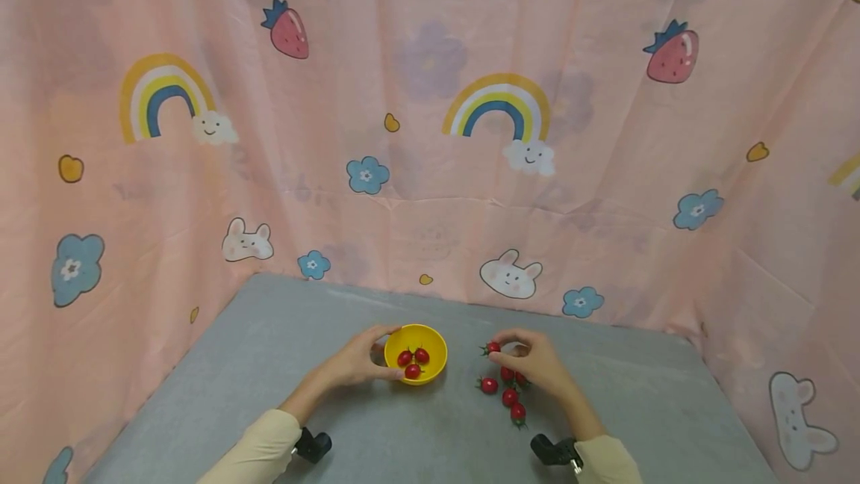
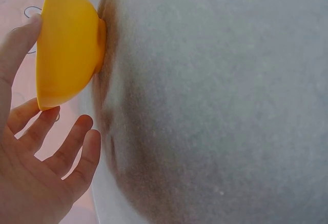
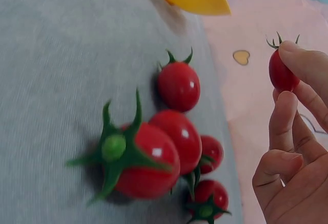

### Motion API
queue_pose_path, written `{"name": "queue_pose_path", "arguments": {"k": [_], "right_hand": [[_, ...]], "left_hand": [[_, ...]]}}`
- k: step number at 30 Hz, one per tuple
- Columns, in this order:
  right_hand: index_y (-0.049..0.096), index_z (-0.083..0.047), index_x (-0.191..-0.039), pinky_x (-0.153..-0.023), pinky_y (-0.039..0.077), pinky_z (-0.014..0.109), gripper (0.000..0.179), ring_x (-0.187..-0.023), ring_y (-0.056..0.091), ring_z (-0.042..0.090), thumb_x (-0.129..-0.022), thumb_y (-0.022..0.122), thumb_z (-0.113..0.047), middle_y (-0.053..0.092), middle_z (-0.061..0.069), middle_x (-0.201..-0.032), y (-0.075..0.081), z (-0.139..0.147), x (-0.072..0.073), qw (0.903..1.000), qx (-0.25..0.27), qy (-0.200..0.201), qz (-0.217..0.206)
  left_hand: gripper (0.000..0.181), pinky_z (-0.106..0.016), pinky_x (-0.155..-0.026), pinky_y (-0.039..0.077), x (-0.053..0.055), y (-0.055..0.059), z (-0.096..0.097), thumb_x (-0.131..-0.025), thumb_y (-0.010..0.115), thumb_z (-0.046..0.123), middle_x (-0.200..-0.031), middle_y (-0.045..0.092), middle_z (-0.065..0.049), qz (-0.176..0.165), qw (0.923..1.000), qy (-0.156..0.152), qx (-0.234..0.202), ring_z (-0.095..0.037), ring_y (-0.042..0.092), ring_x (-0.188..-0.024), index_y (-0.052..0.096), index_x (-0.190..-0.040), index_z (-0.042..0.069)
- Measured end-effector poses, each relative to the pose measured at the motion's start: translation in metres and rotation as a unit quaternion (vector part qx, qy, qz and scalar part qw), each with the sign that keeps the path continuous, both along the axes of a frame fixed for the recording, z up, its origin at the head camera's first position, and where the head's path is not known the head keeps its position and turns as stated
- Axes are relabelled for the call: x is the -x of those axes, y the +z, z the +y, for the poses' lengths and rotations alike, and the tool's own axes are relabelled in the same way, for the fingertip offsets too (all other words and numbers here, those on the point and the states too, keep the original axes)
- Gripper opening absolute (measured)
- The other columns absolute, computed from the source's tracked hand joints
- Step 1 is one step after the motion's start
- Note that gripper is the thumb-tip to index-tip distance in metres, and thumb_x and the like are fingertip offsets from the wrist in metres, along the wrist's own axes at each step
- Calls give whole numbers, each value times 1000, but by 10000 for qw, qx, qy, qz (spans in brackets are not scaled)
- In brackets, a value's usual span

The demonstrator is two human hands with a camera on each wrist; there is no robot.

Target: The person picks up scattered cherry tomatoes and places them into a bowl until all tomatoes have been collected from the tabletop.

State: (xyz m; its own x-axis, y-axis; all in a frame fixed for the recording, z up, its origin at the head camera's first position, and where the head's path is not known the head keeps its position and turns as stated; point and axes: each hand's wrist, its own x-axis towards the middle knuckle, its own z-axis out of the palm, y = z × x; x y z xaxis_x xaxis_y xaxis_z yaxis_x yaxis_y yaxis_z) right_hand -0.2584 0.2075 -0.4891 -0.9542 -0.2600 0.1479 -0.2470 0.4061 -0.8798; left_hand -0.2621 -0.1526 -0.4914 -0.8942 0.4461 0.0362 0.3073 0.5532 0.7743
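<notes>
A yellow bowl (image 1: 434, 369) stands on the grey table with several red cherry tomatoes (image 1: 413, 371) inside. My left hand (image 1: 356, 358) grips its rim from the left; in the left wrist view the thumb and fingertips span the bowl (image 2: 72, 44) while two other fingers stay off it. Right of the bowl, my right hand (image 1: 539, 364) pinches one cherry tomato (image 3: 283, 73) with a green stem, raised above the table. Below that hand lies a group of loose cherry tomatoes (image 1: 510, 397), partly hidden by it in the head view, with one tomato (image 1: 488, 385) a little to the left.
The grey table (image 1: 302, 334) runs back to a pink printed curtain (image 1: 430, 237) that hangs behind it and along both sides. A black wrist mount (image 1: 313, 445) sits on the left forearm and another black mount (image 1: 554, 450) on the right.
</notes>
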Motion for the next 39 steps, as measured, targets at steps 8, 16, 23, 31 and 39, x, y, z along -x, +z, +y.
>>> {"name": "queue_pose_path", "arguments": {"k": [8,16,23,31,39], "right_hand": [[72,-3,-110,-54,44,23,25,-64,56,26,-89,81,-14,69,9,-104,1,-14,5,9998,81,176,83],[73,-3,-108,-52,42,22,25,-61,56,25,-88,82,-14,69,9,-102,1,-27,8,9991,127,378,123],[73,-6,-108,-53,43,22,25,-62,54,18,-87,83,-16,68,9,-106,3,-42,8,9985,190,495,101],[75,-12,-105,-54,45,24,24,-66,55,20,-85,85,-21,69,3,-103,6,-59,6,9989,190,423,-100],[75,-12,-105,-56,47,24,22,-66,58,20,-87,84,-22,70,2,-101,4,-71,7,9979,143,626,5]], "left_hand": [[79,-51,-95,52,0,-1,0,-85,85,30,-142,51,-16,37,10000,-32,7,-34,58,-113,47,-150,6],[79,-51,-94,52,0,-1,0,-85,85,30,-140,52,-15,44,10000,1,14,-33,59,-112,47,-150,7],[79,-50,-93,53,1,-1,-1,-85,85,30,-141,52,-15,39,10000,-4,29,-33,59,-112,47,-150,7],[79,-49,-94,53,2,-2,0,-85,85,30,-140,52,-15,92,9999,-27,78,-32,59,-111,47,-150,7],[79,-49,-94,53,2,-2,0,-84,86,31,-138,54,-14,98,9999,24,113,-30,59,-110,48,-149,7]]}}
